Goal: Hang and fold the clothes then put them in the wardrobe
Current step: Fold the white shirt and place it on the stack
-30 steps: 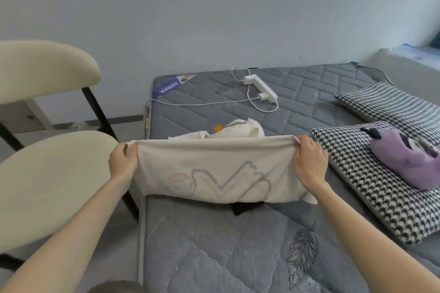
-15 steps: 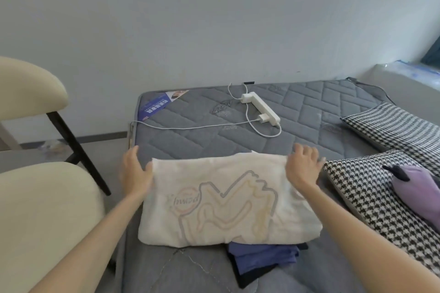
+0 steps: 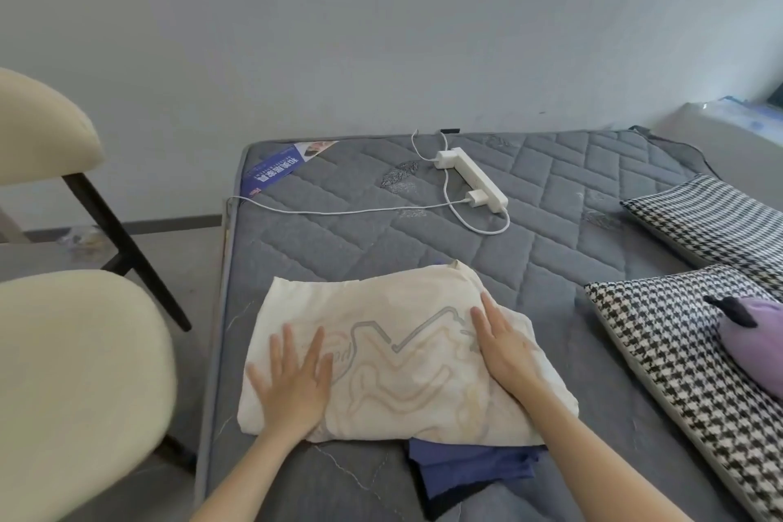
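Pressing on the folded shirt (image 3: 402,360), your left hand (image 3: 292,386) and right hand (image 3: 506,345) lie flat and open, gripping nothing. The shirt rests on the bed (image 3: 339,233), partly over blue clothes (image 3: 470,466). It is probably soft and light; slide both hands under its side edges.

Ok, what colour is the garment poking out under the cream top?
The garment is blue, lying under the cream top; clearest in the head view.

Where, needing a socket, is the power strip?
Head view, centre: the power strip lies on the mattress near the wall, beyond the folded cream shirt.
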